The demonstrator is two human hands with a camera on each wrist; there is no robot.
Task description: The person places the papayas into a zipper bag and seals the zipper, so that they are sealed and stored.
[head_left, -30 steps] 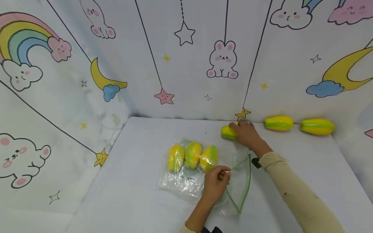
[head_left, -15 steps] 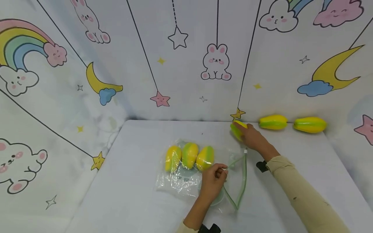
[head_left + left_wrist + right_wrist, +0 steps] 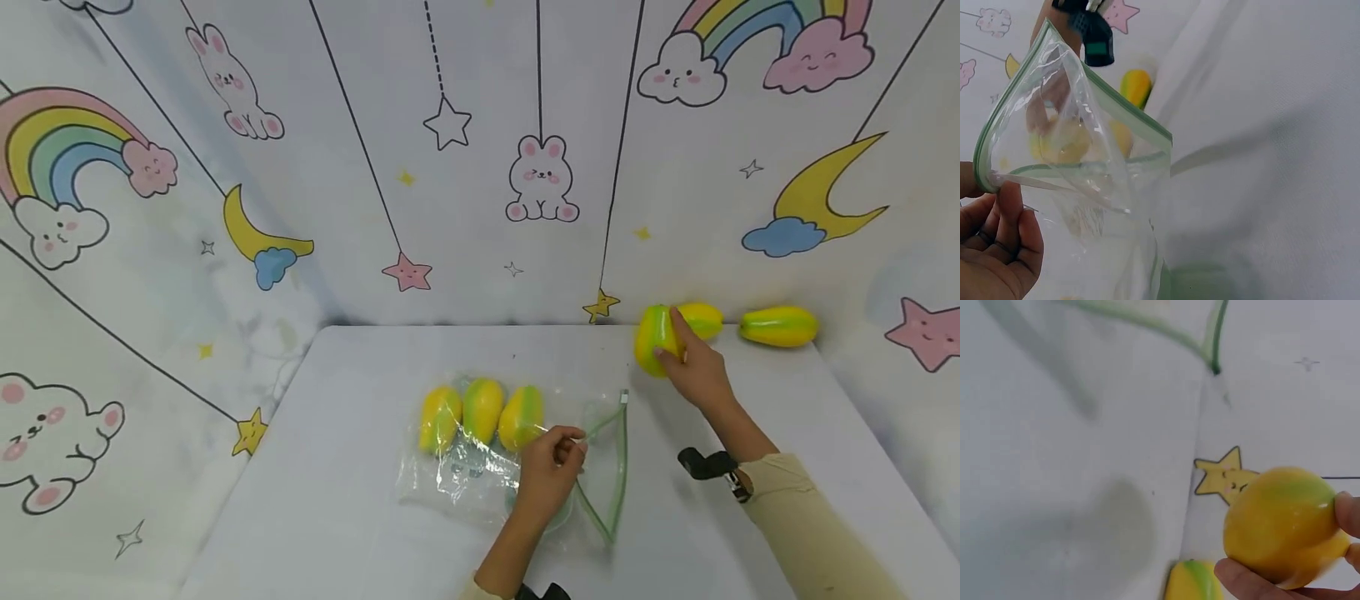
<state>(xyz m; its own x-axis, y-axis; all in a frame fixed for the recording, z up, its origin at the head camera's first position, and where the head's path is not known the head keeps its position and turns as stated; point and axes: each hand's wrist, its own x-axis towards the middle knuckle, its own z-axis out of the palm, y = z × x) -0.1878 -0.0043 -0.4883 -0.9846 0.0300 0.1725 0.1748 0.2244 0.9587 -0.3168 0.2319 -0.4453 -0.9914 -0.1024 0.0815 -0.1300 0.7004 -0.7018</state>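
Observation:
My left hand (image 3: pixel 551 473) pinches the green-edged rim of a clear zip bag (image 3: pixel 450 490), whose mouth stands open toward the right. Three yellow-and-green papayas lie side by side inside the bag, the left one (image 3: pixel 441 421) furthest from that mouth. Seen from the left wrist, thumb and fingertips hold a corner of the green zip strip (image 3: pixel 981 165). Beyond the bag at the back right, my right hand (image 3: pixel 699 375) grips another papaya (image 3: pixel 651 343) between thumb and fingers. In the right wrist view this papaya (image 3: pixel 1279 519) is held above the white table.
Behind the held papaya, partly hidden by it, lies one papaya (image 3: pixel 705 320) at the table's back edge. Another papaya (image 3: pixel 780 327) lies to its right. A wall cloth (image 3: pixel 472 200) with cartoon drawings rises behind the white table (image 3: pixel 322 467).
My right hand has turned the papaya from lying sideways to upright and moved it rightward, in front of the back papaya. My left hand keeps its pinch on the bag's rim. The head view has shifted.

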